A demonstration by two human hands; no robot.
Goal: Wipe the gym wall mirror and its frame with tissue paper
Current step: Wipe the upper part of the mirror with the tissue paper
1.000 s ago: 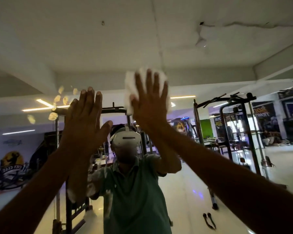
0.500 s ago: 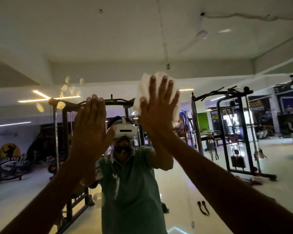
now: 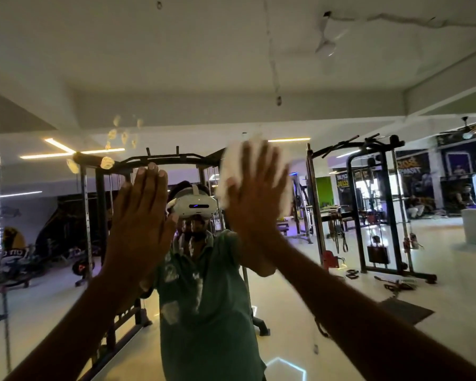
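Clearly the right hand (image 3: 254, 196) pressed the tissue paper (image 3: 232, 166) flat-fingered against the mirror (image 3: 341, 270); the smudges (image 3: 121, 141) lay up-left, nearer the left hand (image 3: 140, 215), spread empty on the glass.

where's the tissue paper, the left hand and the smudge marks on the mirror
tissue paper (image 3: 232, 158), head view, upper left edge above the fingers
left hand (image 3: 138, 215), head view, back of the hand
smudge marks (image 3: 124, 136), head view, one central blotch

R hand (image 3: 254, 199) flat, fingers straight, pressing white tissue paper (image 3: 232, 166) on mirror (image 3: 176, 64), approx 12 o'clock. L hand (image 3: 140, 215) flat on glass at 9 o'clock of it. Smudge marks (image 3: 121, 136) at 11. Power rack (image 3: 368, 204) reflected at 3.
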